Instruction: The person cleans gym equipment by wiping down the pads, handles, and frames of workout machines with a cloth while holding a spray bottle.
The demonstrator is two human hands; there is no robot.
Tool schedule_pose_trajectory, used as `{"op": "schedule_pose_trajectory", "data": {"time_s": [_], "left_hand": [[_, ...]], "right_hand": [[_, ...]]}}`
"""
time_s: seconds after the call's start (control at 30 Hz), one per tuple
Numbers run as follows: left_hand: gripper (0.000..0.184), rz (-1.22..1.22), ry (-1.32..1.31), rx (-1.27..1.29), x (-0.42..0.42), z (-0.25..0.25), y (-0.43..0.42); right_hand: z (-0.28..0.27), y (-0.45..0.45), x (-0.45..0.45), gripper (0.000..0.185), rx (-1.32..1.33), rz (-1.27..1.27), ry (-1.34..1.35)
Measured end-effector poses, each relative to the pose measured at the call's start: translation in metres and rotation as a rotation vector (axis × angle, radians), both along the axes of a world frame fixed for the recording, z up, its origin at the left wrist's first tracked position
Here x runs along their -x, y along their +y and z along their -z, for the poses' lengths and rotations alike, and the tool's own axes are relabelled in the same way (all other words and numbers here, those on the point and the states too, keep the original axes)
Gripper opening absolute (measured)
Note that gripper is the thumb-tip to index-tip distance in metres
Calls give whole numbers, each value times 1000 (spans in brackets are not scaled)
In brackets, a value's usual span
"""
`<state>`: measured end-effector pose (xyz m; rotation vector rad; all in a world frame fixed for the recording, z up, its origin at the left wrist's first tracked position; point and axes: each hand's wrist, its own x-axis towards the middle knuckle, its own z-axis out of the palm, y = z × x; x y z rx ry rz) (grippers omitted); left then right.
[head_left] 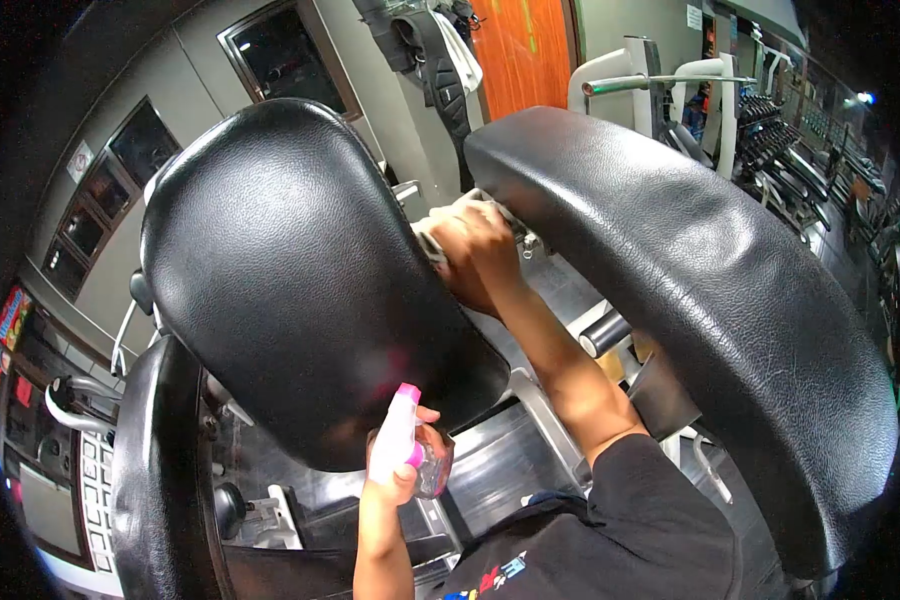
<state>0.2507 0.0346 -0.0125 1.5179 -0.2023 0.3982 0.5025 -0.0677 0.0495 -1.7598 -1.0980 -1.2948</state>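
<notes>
My left hand (398,470) is wrapped round a spray bottle (432,468) with a pink and white trigger head, in front of the lower end of a black padded backrest (280,250). My right hand (478,245) is closed on a pale cloth (432,240) at the backrest's right edge, between it and a long black pad (690,240). The underside of the cloth is hidden by the fingers.
Another black pad (145,450) stands at the left. A metal frame (550,425) and a roller (606,332) lie below the right arm. Farther back are an orange door (525,60), hanging straps (440,80) and a dumbbell rack (770,130).
</notes>
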Motion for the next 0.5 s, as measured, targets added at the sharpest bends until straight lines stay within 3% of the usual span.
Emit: {"op": "schedule_pose_trajectory", "data": {"time_s": [0.2,0.27,0.3,0.37,0.4,0.43,0.47,0.5], "left_hand": [[93,72,27,-63,-2,1,9],[93,78,40,-78,0,1,10],[94,80,44,-78,0,0,10],[94,89,42,-83,0,-2,9],[94,91,51,-83,1,-6,8],[94,94,57,-82,1,-8,8],[94,101,55,-87,1,-8,8],[94,115,71,-57,3,-7,8]], "right_hand": [[84,-19,0,27,-113,-67,-20],[86,-36,24,29,-184,-339,250],[106,-41,22,29,-187,-339,253],[155,-45,9,29,66,24,168],[162,-38,29,28,-293,-266,856],[178,-45,27,31,-237,-330,1168],[214,-32,29,30,-883,-871,1402],[215,-40,36,31,-847,-815,1647]]}}
